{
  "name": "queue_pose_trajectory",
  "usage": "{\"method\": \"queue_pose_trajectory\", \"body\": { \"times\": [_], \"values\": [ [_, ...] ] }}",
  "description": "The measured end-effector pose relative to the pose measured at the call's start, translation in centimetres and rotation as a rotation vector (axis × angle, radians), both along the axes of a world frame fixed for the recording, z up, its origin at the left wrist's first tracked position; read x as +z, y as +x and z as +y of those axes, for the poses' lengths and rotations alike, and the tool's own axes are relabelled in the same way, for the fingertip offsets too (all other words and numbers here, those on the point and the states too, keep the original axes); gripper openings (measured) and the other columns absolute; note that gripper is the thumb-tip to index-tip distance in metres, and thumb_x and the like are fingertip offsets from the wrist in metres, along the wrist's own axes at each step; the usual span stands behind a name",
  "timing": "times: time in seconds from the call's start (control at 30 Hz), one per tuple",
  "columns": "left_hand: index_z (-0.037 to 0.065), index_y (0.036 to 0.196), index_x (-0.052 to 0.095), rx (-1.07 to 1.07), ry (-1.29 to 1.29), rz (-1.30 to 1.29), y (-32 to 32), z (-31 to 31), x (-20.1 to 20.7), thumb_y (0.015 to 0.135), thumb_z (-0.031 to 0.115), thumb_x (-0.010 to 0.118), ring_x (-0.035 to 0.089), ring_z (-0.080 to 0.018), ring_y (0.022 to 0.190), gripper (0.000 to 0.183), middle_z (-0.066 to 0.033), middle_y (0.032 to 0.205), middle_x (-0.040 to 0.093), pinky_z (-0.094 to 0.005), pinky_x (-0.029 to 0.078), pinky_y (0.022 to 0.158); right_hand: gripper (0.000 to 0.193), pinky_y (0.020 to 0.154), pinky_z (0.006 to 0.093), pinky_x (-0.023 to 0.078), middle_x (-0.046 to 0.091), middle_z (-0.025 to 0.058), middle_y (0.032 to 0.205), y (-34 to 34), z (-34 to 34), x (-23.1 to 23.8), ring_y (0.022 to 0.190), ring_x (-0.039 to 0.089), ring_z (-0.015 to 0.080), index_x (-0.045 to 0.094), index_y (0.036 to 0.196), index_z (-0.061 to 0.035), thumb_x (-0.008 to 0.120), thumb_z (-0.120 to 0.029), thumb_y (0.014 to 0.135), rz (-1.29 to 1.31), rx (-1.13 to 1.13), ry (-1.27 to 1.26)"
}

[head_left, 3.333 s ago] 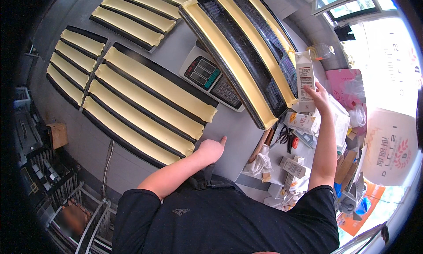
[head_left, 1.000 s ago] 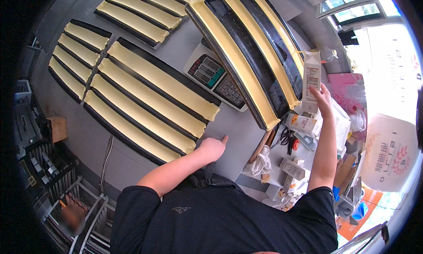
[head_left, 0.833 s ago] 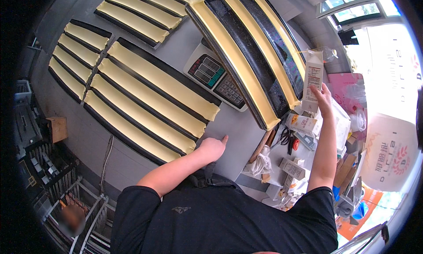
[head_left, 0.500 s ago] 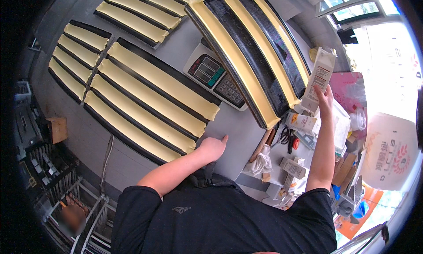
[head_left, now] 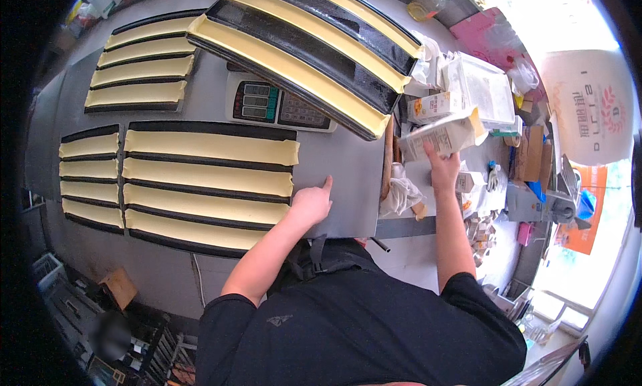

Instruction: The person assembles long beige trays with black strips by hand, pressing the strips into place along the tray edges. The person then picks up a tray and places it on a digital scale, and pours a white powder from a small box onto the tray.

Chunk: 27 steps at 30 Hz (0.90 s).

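Observation:
My right hand (head_left: 441,168) grips a white and beige carton (head_left: 447,137), tilted, its pale yellow end toward the right. It is over the cluttered area right of the table. My left hand (head_left: 311,203) is near the front edge of the grey table (head_left: 344,160), one digit sticking out and the other fingers curled in; nothing shows in it. Just left of it lies a black ribbed baking tray (head_left: 208,160) with pale yellow lined channels. A larger such tray (head_left: 301,55) is propped over a digital scale (head_left: 277,104), hiding part of it.
More lined trays (head_left: 140,63) lie at the back left, with a narrow one (head_left: 90,177) at the left. Right of the table are a clear plastic tub (head_left: 483,85), another carton (head_left: 431,106), a white cloth (head_left: 402,190) and a bottle of yellow liquid (head_left: 428,6).
My right hand has brought the carton down and left, away from the propped tray's edge, tipping it nearly level. The whole view has turned. My left hand keeps its place by the table edge.

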<state>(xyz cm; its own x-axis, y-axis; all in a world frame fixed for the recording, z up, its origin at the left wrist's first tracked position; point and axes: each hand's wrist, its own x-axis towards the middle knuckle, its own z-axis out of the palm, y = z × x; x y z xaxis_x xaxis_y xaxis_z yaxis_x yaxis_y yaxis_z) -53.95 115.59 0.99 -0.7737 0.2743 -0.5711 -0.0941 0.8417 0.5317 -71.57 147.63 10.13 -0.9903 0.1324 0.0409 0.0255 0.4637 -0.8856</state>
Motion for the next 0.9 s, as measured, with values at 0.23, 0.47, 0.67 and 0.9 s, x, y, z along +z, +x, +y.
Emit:
{"method": "queue_pose_trajectory", "body": {
  "times": [0.23,0.47,0.67,0.9],
  "values": [
    [0.001,0.130,0.074,0.502,0.413,0.304,-1.0,-4.8,1.5,0.106,0.035,0.065,0.078,-0.0419,0.102,0.042,-0.0246,0.108,0.080,-0.0500,0.061,0.090,0.054,0.106,0.0397,0.055,0.073,0.0149,0.130,6.1,4.6,-8.8,0.119,0.068,0.0254,0.061,0.136,0.0029,0.090,-0.014,0.094,-0.010,-0.437,-0.109],
    [0.006,0.101,0.075,1.266,0.773,0.397,-9.0,-17.8,2.0,0.110,0.031,0.066,0.061,-0.0084,0.061,0.027,-0.0010,0.076,0.069,-0.0275,0.050,0.057,0.065,0.113,0.0421,0.052,0.070,0.0197,0.142,4.2,5.8,-11.9,0.129,0.068,0.0284,0.052,0.145,0.0062,0.088,-0.011,0.093,0.088,-0.522,-0.006],
    [0.008,0.124,0.067,1.503,0.892,0.423,-15.2,-24.6,2.3,0.110,0.039,0.064,0.068,-0.0168,0.089,0.035,-0.0043,0.103,0.070,-0.0331,0.055,0.070,0.065,0.110,0.0414,0.052,0.073,0.0200,0.134,4.2,7.2,-13.8,0.123,0.069,0.0279,0.058,0.141,0.0072,0.091,-0.020,0.091,-0.033,-0.571,0.023],
    [0.015,0.126,0.068,1.611,0.818,0.489,-17.9,-29.2,0.3,0.106,0.048,0.067,0.065,-0.0146,0.101,0.039,0.0012,0.110,0.072,-0.0350,0.044,0.085,0.053,0.095,0.0390,0.055,0.070,0.0127,0.128,8.7,6.4,-13.6,0.109,0.067,0.0243,0.060,0.138,0.0019,0.083,-0.021,0.097,-0.080,-0.499,0.041]
  ]
}}
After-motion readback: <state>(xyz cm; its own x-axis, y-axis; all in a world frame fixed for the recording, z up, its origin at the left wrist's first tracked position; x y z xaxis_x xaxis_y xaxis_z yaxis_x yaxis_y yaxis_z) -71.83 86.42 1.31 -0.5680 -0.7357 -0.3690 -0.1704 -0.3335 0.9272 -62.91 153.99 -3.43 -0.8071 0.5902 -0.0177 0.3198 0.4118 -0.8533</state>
